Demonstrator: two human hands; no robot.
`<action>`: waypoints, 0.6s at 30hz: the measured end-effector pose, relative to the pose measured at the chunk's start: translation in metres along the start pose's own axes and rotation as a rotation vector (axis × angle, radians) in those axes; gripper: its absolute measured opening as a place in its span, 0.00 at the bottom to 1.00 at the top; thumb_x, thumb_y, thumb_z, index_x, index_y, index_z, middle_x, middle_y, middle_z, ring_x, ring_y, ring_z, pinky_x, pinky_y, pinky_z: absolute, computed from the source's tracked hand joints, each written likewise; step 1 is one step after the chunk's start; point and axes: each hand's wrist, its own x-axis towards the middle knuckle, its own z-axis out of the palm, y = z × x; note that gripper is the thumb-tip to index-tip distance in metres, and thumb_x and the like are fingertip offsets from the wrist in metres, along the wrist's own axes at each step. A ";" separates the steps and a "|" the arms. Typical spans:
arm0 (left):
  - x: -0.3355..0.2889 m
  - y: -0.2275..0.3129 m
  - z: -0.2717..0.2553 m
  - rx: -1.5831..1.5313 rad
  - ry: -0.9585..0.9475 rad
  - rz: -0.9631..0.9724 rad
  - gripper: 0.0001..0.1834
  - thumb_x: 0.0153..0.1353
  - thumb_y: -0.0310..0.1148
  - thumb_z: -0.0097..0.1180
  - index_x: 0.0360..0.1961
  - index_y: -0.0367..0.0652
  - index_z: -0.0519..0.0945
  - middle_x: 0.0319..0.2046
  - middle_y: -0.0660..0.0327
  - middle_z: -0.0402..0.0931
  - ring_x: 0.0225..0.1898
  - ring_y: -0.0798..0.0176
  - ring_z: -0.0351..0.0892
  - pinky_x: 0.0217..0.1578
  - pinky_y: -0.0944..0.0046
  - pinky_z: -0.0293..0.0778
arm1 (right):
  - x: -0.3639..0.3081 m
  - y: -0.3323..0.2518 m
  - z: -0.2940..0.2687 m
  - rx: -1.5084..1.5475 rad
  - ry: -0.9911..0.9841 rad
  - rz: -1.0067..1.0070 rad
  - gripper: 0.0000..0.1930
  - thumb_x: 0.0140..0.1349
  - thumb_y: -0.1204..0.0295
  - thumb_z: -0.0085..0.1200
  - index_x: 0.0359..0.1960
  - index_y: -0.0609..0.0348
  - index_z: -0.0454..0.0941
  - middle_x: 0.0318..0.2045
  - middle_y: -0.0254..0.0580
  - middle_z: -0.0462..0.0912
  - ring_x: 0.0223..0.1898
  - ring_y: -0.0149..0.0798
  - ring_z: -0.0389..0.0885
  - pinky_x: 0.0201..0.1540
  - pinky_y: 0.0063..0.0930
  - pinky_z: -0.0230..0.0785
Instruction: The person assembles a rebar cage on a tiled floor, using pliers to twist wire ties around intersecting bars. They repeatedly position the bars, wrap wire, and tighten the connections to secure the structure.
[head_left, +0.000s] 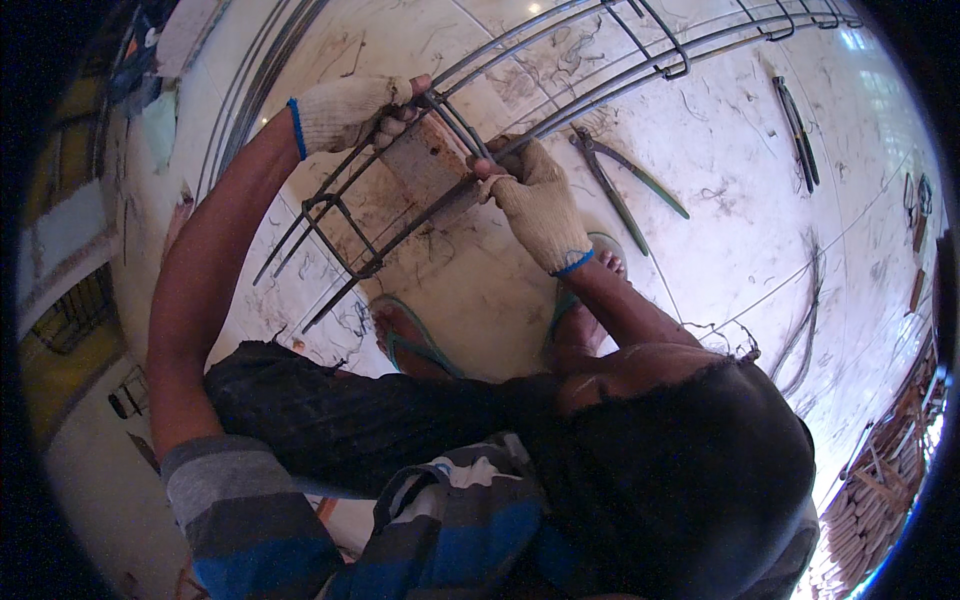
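Steel bars tied into a long cage [470, 150] make up what you have in your hands, and it will likely handle as stiff, heavy and awkward: the rods won't bend under your grip, though the free ends may spring and swing. The bare metal looks rusty and rough, so your gloves should bite well. Take hold where a square tie [340, 235] crosses the long rods, since that gives you a firm corner.

Your left hand [350, 110] is curled shut around the upper rods of the cage, just above the wooden block [425, 160] that props it off the floor [720, 180]. Your right hand [535, 200] is closed on a rod just right of the block, fingers pinched tight; whether it also holds wire, you cannot tell from here.

The cage runs from below left of the block up and away to the right. Your sandalled feet [410, 340] stand on the floor just below the block. Long-handled cutters [625, 185] lie on the floor right of the block, beyond your right hand.
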 end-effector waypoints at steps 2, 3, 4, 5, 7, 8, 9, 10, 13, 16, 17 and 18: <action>-0.004 0.003 0.007 0.017 0.026 -0.004 0.21 0.69 0.53 0.66 0.33 0.46 0.82 0.25 0.71 0.74 0.21 0.76 0.68 0.20 0.73 0.68 | 0.000 0.005 -0.001 0.042 0.006 0.007 0.19 0.67 0.66 0.65 0.52 0.68 0.78 0.34 0.38 0.85 0.33 0.27 0.79 0.35 0.27 0.72; -0.005 0.005 0.010 0.023 0.027 0.005 0.21 0.69 0.53 0.66 0.33 0.46 0.82 0.26 0.70 0.74 0.22 0.76 0.68 0.20 0.73 0.68 | 0.001 0.009 -0.001 0.063 0.008 0.010 0.19 0.67 0.66 0.65 0.53 0.67 0.78 0.34 0.38 0.85 0.33 0.27 0.79 0.36 0.27 0.72; -0.007 0.008 0.011 0.029 0.038 0.013 0.21 0.69 0.53 0.66 0.33 0.46 0.82 0.26 0.70 0.74 0.22 0.76 0.68 0.20 0.73 0.67 | 0.002 0.013 0.000 0.111 -0.003 0.004 0.19 0.68 0.66 0.65 0.53 0.67 0.78 0.34 0.38 0.85 0.34 0.27 0.79 0.37 0.26 0.72; -0.010 0.011 0.011 0.034 0.050 0.022 0.21 0.69 0.53 0.66 0.33 0.45 0.82 0.26 0.70 0.74 0.22 0.76 0.68 0.20 0.73 0.67 | 0.003 0.018 0.002 0.158 -0.014 -0.001 0.19 0.68 0.66 0.65 0.54 0.67 0.77 0.35 0.38 0.85 0.34 0.27 0.79 0.38 0.26 0.72; -0.017 0.016 0.015 0.056 0.083 0.010 0.18 0.73 0.51 0.61 0.41 0.45 0.83 0.28 0.70 0.73 0.25 0.74 0.68 0.22 0.71 0.64 | 0.006 0.018 0.002 0.182 -0.030 0.006 0.19 0.69 0.66 0.64 0.54 0.67 0.77 0.36 0.38 0.85 0.35 0.27 0.79 0.39 0.25 0.72; -0.020 0.019 0.014 0.064 0.097 0.004 0.18 0.75 0.50 0.59 0.44 0.45 0.84 0.28 0.71 0.72 0.26 0.74 0.68 0.23 0.70 0.63 | 0.007 0.014 0.001 0.158 -0.035 0.019 0.19 0.69 0.67 0.64 0.55 0.67 0.77 0.37 0.38 0.85 0.35 0.28 0.79 0.40 0.25 0.72; -0.021 0.022 0.009 0.060 0.063 -0.016 0.17 0.75 0.49 0.58 0.47 0.46 0.84 0.30 0.70 0.73 0.27 0.74 0.68 0.23 0.70 0.64 | 0.008 0.008 0.000 0.134 -0.042 0.031 0.19 0.69 0.68 0.63 0.55 0.66 0.77 0.38 0.38 0.85 0.35 0.28 0.79 0.40 0.25 0.72; -0.024 0.025 0.001 0.052 0.033 -0.040 0.17 0.75 0.48 0.58 0.51 0.46 0.84 0.31 0.70 0.73 0.28 0.74 0.68 0.24 0.70 0.64 | 0.008 0.002 0.001 0.116 -0.036 0.014 0.18 0.68 0.70 0.62 0.55 0.68 0.77 0.39 0.41 0.86 0.38 0.30 0.82 0.41 0.27 0.74; -0.014 0.010 -0.016 -0.025 -0.057 0.036 0.18 0.76 0.47 0.57 0.56 0.48 0.83 0.33 0.70 0.72 0.29 0.74 0.67 0.26 0.70 0.65 | 0.011 -0.006 0.007 0.141 -0.015 -0.014 0.17 0.64 0.75 0.60 0.53 0.71 0.77 0.41 0.46 0.86 0.43 0.35 0.86 0.43 0.30 0.78; -0.003 0.011 -0.014 -0.005 -0.043 0.042 0.19 0.76 0.51 0.56 0.52 0.49 0.84 0.31 0.72 0.70 0.28 0.74 0.64 0.26 0.69 0.64 | 0.024 0.007 0.013 0.224 -0.007 0.001 0.17 0.65 0.73 0.62 0.53 0.69 0.77 0.39 0.43 0.86 0.39 0.33 0.83 0.42 0.29 0.76; -0.002 0.010 -0.016 0.006 -0.035 0.043 0.20 0.75 0.53 0.56 0.51 0.49 0.84 0.30 0.72 0.69 0.28 0.74 0.64 0.26 0.69 0.64 | 0.025 0.009 0.013 0.178 -0.020 0.021 0.17 0.66 0.73 0.62 0.53 0.68 0.77 0.39 0.42 0.85 0.38 0.33 0.82 0.42 0.29 0.75; -0.003 0.005 -0.016 0.017 -0.026 0.044 0.20 0.75 0.54 0.57 0.49 0.48 0.84 0.30 0.72 0.69 0.28 0.74 0.64 0.26 0.69 0.63 | 0.025 0.010 0.014 0.132 -0.035 0.039 0.17 0.66 0.72 0.63 0.53 0.68 0.77 0.39 0.42 0.85 0.38 0.32 0.81 0.42 0.29 0.74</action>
